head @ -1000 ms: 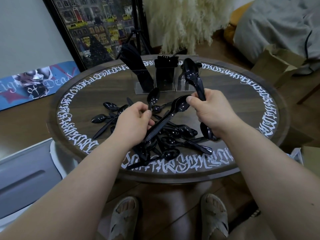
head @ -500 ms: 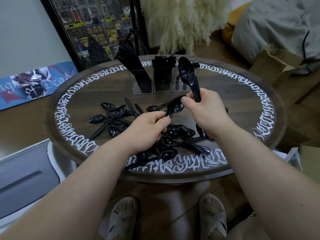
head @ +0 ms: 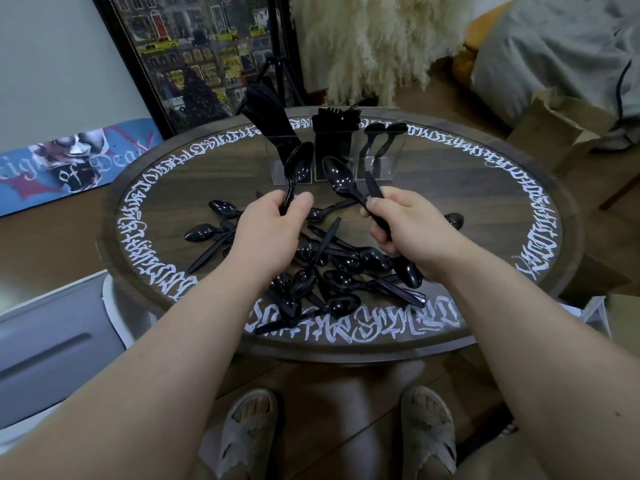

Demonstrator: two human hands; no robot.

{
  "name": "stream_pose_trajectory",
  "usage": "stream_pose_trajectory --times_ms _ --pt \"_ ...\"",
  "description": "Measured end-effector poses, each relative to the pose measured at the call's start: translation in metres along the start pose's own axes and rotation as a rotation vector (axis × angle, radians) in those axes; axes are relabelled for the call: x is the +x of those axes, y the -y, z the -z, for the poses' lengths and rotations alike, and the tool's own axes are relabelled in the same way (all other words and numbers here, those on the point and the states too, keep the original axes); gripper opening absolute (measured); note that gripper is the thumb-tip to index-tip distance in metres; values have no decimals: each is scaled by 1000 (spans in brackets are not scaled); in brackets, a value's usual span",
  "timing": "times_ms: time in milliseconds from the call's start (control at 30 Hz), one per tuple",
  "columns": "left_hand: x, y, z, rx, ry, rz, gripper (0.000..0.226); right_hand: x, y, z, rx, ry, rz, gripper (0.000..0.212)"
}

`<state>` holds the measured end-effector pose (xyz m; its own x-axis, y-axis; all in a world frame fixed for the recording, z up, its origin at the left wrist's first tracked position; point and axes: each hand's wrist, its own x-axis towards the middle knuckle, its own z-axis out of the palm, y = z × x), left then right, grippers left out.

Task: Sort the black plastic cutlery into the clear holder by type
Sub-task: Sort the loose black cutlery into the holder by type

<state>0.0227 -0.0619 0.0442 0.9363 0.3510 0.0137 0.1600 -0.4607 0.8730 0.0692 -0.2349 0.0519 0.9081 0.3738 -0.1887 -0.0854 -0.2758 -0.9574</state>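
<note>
A heap of black plastic spoons (head: 332, 271) lies on the round wooden table (head: 485, 209). At the back stands the clear holder (head: 384, 166): knives (head: 268, 116) fill its left part, forks (head: 334, 129) the middle, two spoons (head: 382, 140) the right. My left hand (head: 273, 226) grips one black spoon (head: 299, 164) by the handle, bowl up, in front of the holder. My right hand (head: 405, 226) grips a bundle of spoons (head: 341, 176); some bowls point up and one bowl sticks out below the fist.
A framed picture (head: 194, 53) and a tripod lean behind the table, with a fluffy white plume (head: 367, 39) beside them. A cardboard box (head: 561, 133) sits on the floor to the right, a white unit (head: 45, 341) to the left. My sandalled feet are under the table's near edge.
My left hand has lifted a spoon from the heap and raised it up and left, toward the holder. My right hand's bundle has tilted down and left.
</note>
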Motion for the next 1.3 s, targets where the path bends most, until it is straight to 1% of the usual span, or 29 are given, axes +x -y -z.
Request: stream_pose_trajectory --times_ms 100,200,300,400,500,633,700,767,833,933,967,1000,1067,1167,1300 --pt "-2 -4 -3 -131 34 17 33 -3 1 -5 -65 81 9 22" --pt "-2 -5 -5 -214 57 79 24 -5 3 -10 -114 132 31 23" --pt "0 -5 -4 -343 90 147 20 -7 5 -13 -156 168 69 25" --pt "3 -4 -1 -337 53 158 14 -7 3 -14 -252 168 80 28" --pt "3 -4 1 -288 30 113 13 -5 1 -13 -385 58 131 30" --pt "-1 -5 2 -116 7 14 10 -4 5 -12 -257 -107 224 23" --pt "-3 -6 1 -74 42 -26 3 -3 6 -13 -223 -139 255 16" --pt "-5 -6 0 -48 95 -56 2 -1 5 -15 -204 -167 272 11" --pt "-7 -6 -1 -40 150 -79 1 0 6 -15 -201 -178 278 10" --pt "-9 -7 -3 -56 177 -92 3 -1 8 -13 -241 -178 280 13" --pt "-9 -8 -4 -78 172 -66 7 -1 8 -11 -248 -183 277 16" --pt "-7 -7 -5 -89 161 -30 17 -2 8 -9 -244 -189 273 17" --pt "-3 -3 -4 -108 169 55 30 -2 8 -4 -180 -225 265 18" --pt "-4 -1 -3 -86 259 97 35 -2 8 1 7 -302 270 13" --pt "-12 -7 -4 -69 411 83 42 -1 8 -1 21 -398 309 8"
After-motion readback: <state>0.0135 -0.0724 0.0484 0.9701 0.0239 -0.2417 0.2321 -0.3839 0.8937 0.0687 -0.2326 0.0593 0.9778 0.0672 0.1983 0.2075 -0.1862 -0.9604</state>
